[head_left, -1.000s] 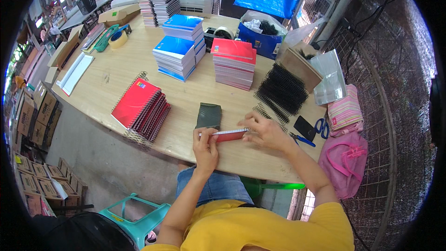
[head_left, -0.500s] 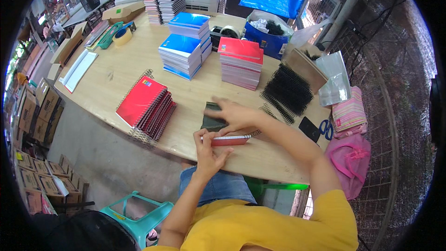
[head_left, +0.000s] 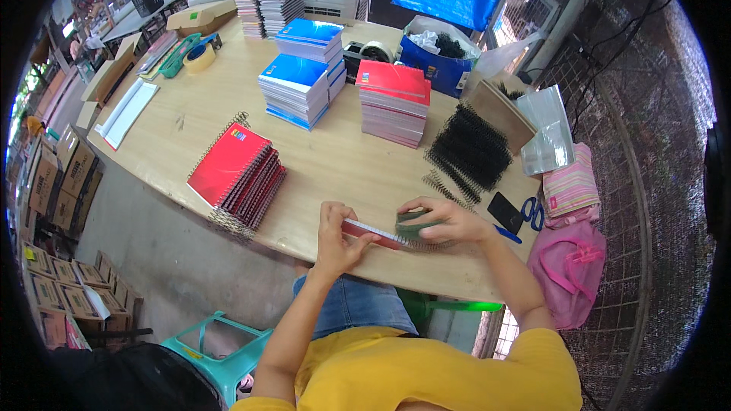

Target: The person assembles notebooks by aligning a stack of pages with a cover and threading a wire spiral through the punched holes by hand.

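My left hand [head_left: 335, 240] pinches the left end of a thin red notebook [head_left: 373, 234] that stands on its edge near the front of the wooden table [head_left: 335, 167]. My right hand [head_left: 449, 219] grips a small dark green block [head_left: 411, 222] and presses it onto the notebook's right part, where a wire spiral [head_left: 435, 246] runs along the edge. A pile of finished red spiral notebooks [head_left: 236, 171] lies to the left of my hands. A heap of black wire coils [head_left: 472, 152] lies just beyond my right hand.
Stacks of blue-covered [head_left: 297, 87] and red-covered [head_left: 394, 103] pads stand mid-table. A blue bin [head_left: 434, 68] sits behind them. Blue scissors [head_left: 531, 213] and a flat black item [head_left: 505, 211] lie at the right edge. A pink bag [head_left: 567, 266] hangs there, and a teal stool [head_left: 221, 350] stands below.
My right hand reached left to the dark green block lying on the table, picked it up and brought it onto the red notebook. My left hand kept hold of the notebook.
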{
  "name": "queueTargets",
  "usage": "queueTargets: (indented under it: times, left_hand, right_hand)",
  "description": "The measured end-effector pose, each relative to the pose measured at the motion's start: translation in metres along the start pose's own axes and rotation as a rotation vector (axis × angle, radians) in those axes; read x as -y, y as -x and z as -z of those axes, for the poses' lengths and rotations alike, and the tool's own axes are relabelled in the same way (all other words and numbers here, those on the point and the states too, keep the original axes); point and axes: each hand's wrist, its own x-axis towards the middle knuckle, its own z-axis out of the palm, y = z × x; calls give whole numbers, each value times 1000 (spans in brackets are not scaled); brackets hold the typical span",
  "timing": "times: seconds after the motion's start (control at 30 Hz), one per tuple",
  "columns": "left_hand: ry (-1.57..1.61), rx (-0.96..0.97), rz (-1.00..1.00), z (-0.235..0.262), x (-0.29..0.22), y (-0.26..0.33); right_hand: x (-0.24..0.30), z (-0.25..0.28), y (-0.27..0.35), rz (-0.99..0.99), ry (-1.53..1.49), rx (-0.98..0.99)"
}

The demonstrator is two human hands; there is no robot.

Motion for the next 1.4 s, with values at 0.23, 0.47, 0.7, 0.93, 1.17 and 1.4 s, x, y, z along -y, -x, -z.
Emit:
queueTargets:
  times: [0.23,0.47,0.7,0.93,1.17,1.4]
  left_hand:
    - [42,50,-5,-6,-1,4]
    - [60,64,-16,-14,-4,6]
    - [78,102,7,-16,-3,8]
    - [661,48,364,2,19,14]
    - [744,170,396,10,30,6]
    - [826,155,456,10,28,2]
  right_hand:
    - [-9,-14,14,-158,-284,-151]
    - [4,-17,11,-163,-62,-188]
    - [-1,-15,2,59,-356,-251]
    - [2,-19,1,-1,-689,-207]
    - [16,-23,-17,-182,153,-159]
    - [12,-31,-26,-192,-102,-232]
